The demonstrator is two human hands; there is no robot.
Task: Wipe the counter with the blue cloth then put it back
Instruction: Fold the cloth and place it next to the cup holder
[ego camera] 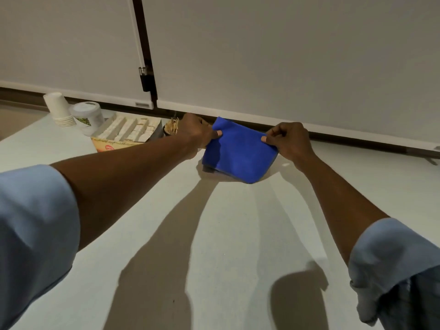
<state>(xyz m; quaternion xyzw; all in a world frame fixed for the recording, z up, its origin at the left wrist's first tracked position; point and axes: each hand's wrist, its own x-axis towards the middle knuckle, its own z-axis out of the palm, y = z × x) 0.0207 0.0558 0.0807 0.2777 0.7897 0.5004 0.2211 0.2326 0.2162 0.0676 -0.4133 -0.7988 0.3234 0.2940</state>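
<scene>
Two hands are holding the blue cloth at the far side of the worktop, close to the wall panels. Head view: the left hand is pinching the cloth's left top corner between thumb and fingers; the right hand is pinching the right top corner likewise. The cloth is hanging folded, its lower edge touching or just above the worktop. Judging by this, folding or setting it down is under way; next it is needing a flat release. Paper cups, a tub and a sachet box are sitting left; the box's red label is unreadable.
</scene>
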